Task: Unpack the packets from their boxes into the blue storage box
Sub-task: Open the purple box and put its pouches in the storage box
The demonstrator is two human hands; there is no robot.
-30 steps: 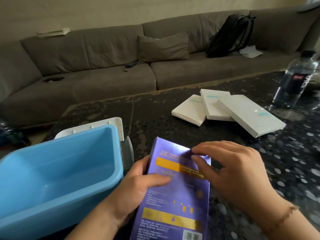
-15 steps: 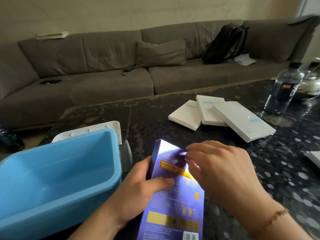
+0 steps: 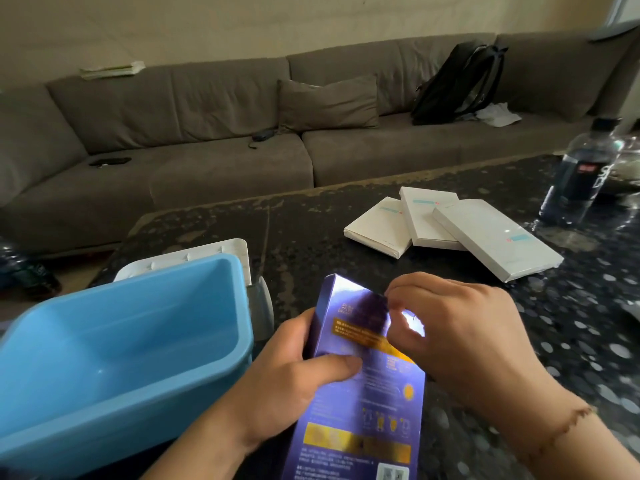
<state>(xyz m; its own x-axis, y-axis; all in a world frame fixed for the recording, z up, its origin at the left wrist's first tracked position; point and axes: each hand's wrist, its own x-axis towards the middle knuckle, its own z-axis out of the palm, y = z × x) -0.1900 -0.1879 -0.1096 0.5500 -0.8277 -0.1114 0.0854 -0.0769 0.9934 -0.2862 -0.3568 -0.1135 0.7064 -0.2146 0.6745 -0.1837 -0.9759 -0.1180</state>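
Hands [image 3: 298, 368] gripping purple box [image 3: 360, 393], dark speckled table [image 3: 571, 323], grey sofa [image 3: 207, 133] behind

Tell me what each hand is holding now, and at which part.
The left hand grips the purple box at its left edge, thumb on the front. The right hand pinches its top end.

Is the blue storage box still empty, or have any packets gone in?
Empty as far as visible: the blue storage box shows only bare inner walls and floor. Its near corner is out of frame.
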